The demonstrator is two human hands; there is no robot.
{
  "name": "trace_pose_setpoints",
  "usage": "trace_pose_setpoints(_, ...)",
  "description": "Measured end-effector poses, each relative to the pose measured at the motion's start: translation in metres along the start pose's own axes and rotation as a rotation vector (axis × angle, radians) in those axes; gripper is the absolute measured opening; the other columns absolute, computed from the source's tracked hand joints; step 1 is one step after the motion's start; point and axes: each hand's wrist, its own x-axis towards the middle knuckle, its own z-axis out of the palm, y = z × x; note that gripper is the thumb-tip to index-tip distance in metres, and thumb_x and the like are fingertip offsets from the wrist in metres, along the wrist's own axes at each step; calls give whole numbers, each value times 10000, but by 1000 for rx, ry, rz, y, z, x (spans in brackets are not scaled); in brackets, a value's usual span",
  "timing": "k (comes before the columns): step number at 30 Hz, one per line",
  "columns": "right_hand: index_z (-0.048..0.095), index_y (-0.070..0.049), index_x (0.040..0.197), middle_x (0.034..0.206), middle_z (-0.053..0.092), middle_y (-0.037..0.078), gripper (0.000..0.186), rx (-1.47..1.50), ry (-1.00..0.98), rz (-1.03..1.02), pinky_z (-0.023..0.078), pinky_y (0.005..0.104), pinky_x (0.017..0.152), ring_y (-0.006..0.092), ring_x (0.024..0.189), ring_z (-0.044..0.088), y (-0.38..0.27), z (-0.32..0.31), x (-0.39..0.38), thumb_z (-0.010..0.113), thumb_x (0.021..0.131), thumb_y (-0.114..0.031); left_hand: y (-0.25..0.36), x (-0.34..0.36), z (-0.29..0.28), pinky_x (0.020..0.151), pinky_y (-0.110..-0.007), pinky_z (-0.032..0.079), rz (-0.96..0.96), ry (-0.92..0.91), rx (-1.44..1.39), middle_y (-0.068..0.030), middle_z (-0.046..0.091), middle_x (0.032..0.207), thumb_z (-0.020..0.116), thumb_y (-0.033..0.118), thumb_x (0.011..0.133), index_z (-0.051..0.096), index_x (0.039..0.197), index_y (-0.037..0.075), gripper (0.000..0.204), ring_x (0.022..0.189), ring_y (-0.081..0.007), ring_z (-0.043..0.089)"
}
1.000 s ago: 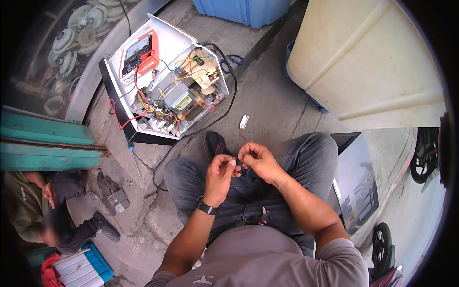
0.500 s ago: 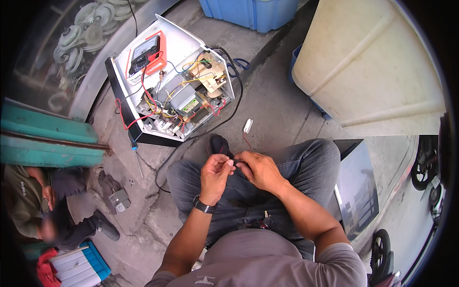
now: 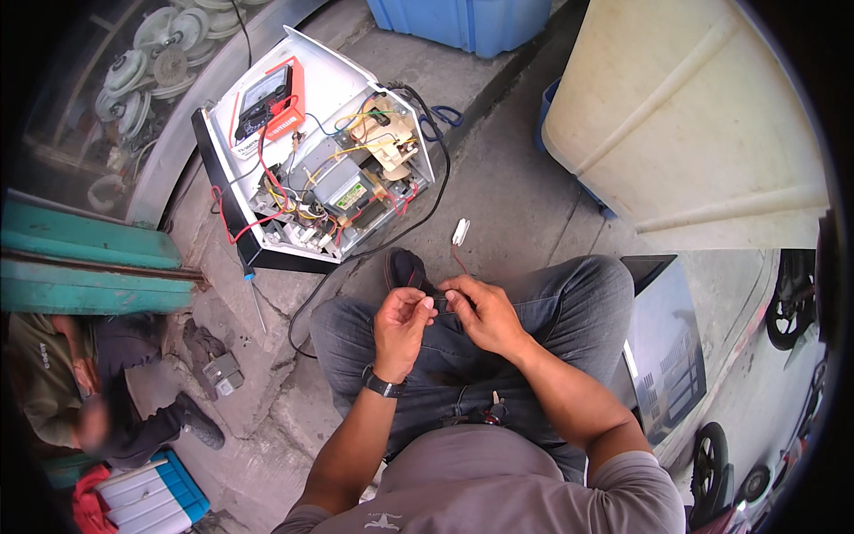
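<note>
My left hand [image 3: 402, 325] and my right hand [image 3: 480, 316] pinch close together above my lap, on something small and dark that I cannot make out. A thin reddish wire [image 3: 456, 259] runs up from between them toward a small white plastic piece [image 3: 461, 232] just beyond my shoe. Farther forward sits an opened white-and-black appliance [image 3: 316, 171], its metal box and coloured wires exposed. An orange-cased multimeter [image 3: 268, 100] rests in its back part, red and black leads attached. A blue-handled screwdriver [image 3: 251, 283] lies at the appliance's front left corner.
A dark appliance panel [image 3: 663, 347] lies beside my right knee. A cream tank [image 3: 676, 125] and blue tub [image 3: 458, 22] stand ahead. A co-worker [image 3: 53, 374] sits at left below a teal ledge [image 3: 89, 236], near a blue-white cooler [image 3: 151, 489]. Motorbike wheels [image 3: 785, 298] show at right.
My fingers have shifted on the small item, the right thumb and fingers now angled differently. The whole view has shifted slightly since a second ago.
</note>
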Motion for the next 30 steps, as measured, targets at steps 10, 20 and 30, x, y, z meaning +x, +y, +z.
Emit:
trace_pose_setpoints(10,588,-7,1376,1256,722,130,342,861,-40,506,590,319,806,147,861,711,-15,7,-1,606,1042,-78,-4,1,0,699,-227,534,36,13,30,-22,700,928,714,67,992,640,1080,35,119,802,-77,666)
trace_pose_setpoints(20,642,-9,1203,982,711,139,223,268,-151,372,576,364,721,257,782,707,-25,-3,4,639,995,-90,-1,2,-9,704,-229,541,12,-39,116,-22,706,905,720,68,987,647,1066,29,115,799,-80,675)
trace_pose_setpoints(30,631,0,1311,1195,740,139,308,415,-90,323,586,316,771,157,805,720,-25,2,1,611,1008,-49,-2,-3,-5,719,-236,540,88,21,185,-31,705,926,717,75,991,642,1082,28,127,822,-97,681)
